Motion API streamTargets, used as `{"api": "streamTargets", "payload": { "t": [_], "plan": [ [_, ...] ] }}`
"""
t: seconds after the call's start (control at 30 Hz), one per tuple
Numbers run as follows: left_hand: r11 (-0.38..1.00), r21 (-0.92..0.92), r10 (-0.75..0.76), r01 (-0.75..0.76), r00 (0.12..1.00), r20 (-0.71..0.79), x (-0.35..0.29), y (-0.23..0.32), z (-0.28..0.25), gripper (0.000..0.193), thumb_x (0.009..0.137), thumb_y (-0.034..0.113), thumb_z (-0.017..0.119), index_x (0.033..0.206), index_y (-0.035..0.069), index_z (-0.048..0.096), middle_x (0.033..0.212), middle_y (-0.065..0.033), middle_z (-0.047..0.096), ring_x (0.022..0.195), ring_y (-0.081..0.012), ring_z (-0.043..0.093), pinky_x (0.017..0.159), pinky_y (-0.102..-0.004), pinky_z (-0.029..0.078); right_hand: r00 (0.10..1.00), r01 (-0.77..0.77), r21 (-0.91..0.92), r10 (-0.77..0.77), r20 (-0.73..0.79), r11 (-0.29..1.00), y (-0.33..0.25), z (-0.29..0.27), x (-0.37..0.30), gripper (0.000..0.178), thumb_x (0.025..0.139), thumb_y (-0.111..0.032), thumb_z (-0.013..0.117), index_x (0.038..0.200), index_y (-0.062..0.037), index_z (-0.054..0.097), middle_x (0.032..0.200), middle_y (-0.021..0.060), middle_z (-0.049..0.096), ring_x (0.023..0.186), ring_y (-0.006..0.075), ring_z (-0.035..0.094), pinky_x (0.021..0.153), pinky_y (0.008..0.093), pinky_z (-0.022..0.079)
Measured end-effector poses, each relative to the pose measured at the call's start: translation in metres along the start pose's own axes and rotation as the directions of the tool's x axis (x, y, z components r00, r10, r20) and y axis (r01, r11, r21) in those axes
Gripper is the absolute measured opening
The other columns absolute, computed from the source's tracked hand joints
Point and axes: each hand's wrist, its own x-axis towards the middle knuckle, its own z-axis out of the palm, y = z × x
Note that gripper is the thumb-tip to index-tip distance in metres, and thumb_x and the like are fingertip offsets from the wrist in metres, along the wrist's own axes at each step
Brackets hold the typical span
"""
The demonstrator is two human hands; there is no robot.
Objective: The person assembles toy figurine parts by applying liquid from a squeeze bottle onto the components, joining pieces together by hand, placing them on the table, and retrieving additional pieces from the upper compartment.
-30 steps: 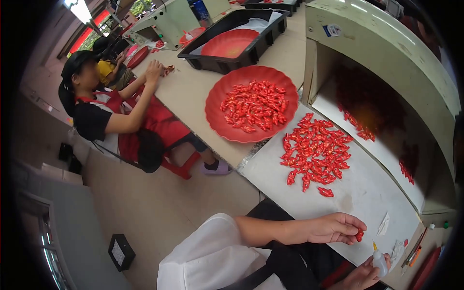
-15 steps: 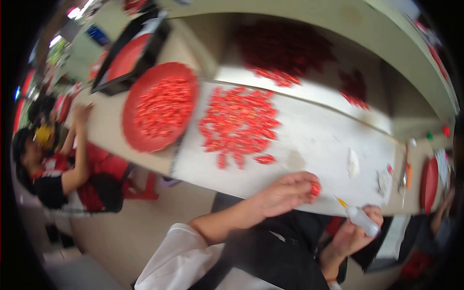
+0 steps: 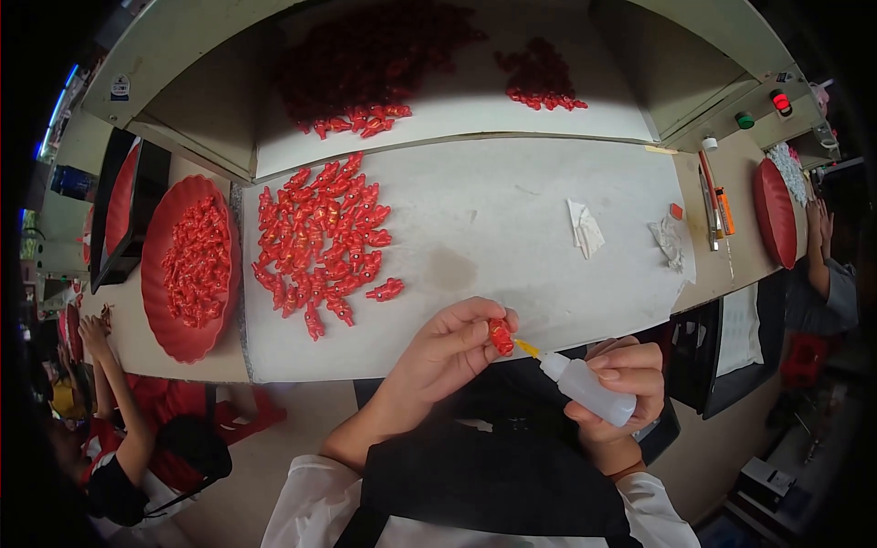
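Note:
Between the thumb and fingers of my left hand (image 3: pixel 438 354) is a small glossy red figurine (image 3: pixel 500 337), held just above the front edge of the white work sheet (image 3: pixel 530 274). My right hand (image 3: pixel 632 374) is wrapped round a translucent white squeeze bottle (image 3: pixel 592 391). The bottle's thin yellow nozzle (image 3: pixel 527 348) points left, its tip at or very near the figurine; contact is hard to make out. Similar red figurines (image 3: pixel 320 233) lie spread over the left part of the sheet, and a single figurine (image 3: pixel 385 289) sits at their right side.
A red scalloped tray (image 3: pixel 155 274) of figurines stands left. Shaded piles of figurines (image 3: pixel 365 68) lie under the hood (image 3: pixel 196 82). Crumpled tissue (image 3: pixel 585 228), an orange-handled tool (image 3: pixel 725 212) and another red tray (image 3: pixel 775 219) are right. People work at both sides.
My view has swung left and steadied. The bottle and the figurine have come together, so the nozzle tip is now at the figurine. Both hands keep their holds.

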Motion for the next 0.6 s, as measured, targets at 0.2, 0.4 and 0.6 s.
{"api": "streamTargets", "payload": {
  "t": [0.2, 0.4, 0.6],
  "plan": [
    [0.999, 0.035, 0.015, -0.014, 0.999, -0.029, -0.0003, 0.0014, 0.0019, 0.017, 0.084, 0.009, 0.049, 0.100, 0.006, 0.053, 0.095, -0.0110, 0.047, 0.087, -0.0196, 0.051, 0.077, -0.0281, 0.041, 0.997, 0.007, -0.059, -0.002, 0.083, 0.998, -0.0020, -0.0004, -0.0002, 0.046, 0.053, -0.013, 0.081, 0.089, -0.0067, 0.054, 0.086, 0.0072, 0.053, 0.071, 0.0167, 0.057, 0.059, 0.0267, 0.047],
    [1.000, 0.009, 0.004, -0.005, 1.000, 0.027, -0.0002, 0.0018, -0.0007, 0.018, 0.084, 0.009, 0.049, 0.101, 0.005, 0.054, 0.101, -0.0094, 0.051, 0.090, -0.0132, 0.050, 0.077, -0.0234, 0.039, 0.996, 0.002, -0.071, 0.004, 0.093, 0.997, -0.0028, 0.0011, 0.0005, 0.047, 0.051, -0.012, 0.081, 0.089, -0.0073, 0.055, 0.086, 0.0065, 0.054, 0.071, 0.0165, 0.057, 0.060, 0.0268, 0.047],
    [1.000, 0.007, 0.011, -0.011, 1.000, 0.026, -0.0001, 0.0012, 0.0015, 0.018, 0.084, 0.009, 0.049, 0.101, 0.005, 0.054, 0.101, -0.0093, 0.052, 0.091, -0.0137, 0.050, 0.079, -0.0249, 0.039, 0.995, -0.006, -0.064, 0.012, 0.096, 0.998, -0.0021, 0.0005, -0.0008, 0.048, 0.050, -0.012, 0.082, 0.090, -0.0072, 0.055, 0.087, 0.0064, 0.055, 0.072, 0.0169, 0.056, 0.061, 0.0272, 0.047]
  ]
}}
